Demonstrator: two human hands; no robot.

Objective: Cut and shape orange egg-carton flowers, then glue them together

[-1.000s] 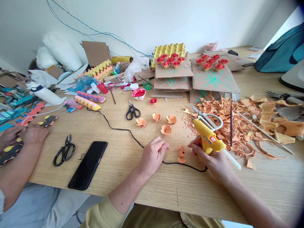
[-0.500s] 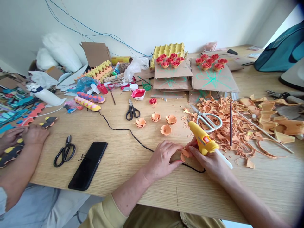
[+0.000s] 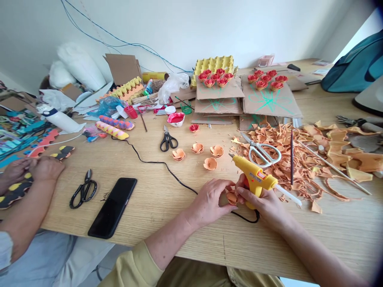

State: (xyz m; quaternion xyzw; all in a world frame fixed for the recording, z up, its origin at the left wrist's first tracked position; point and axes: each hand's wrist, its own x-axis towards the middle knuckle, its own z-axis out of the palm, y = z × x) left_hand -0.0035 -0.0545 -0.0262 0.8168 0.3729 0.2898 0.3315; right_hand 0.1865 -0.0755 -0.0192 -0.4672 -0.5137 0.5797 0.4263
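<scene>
My left hand (image 3: 212, 201) pinches a small orange paper flower (image 3: 231, 197) just above the table, its cupped petals showing between thumb and fingers. Wrapped round a yellow hot glue gun (image 3: 254, 175) is my right hand (image 3: 263, 205), its fingertips also at the flower's edge. The gun's nozzle points up and to the left, and a white glue stick (image 3: 289, 195) juts from its back. Beyond my hands sit several finished-looking orange flowers (image 3: 210, 163) and one red flower (image 3: 194, 128).
Orange scraps (image 3: 305, 167) with white-handled scissors (image 3: 265, 154) lie right. Red flowers (image 3: 221, 81) stand on cardboard (image 3: 269, 103) behind. Black scissors (image 3: 168, 141), more scissors (image 3: 83, 190) and a phone (image 3: 113, 208) lie left. A co-worker's hands (image 3: 44, 169) hold a painted strip (image 3: 18, 193).
The glue gun has tipped back, its glue stick swinging right. The orange flower has turned in my fingers, and my right fingertips have come closer round it.
</scene>
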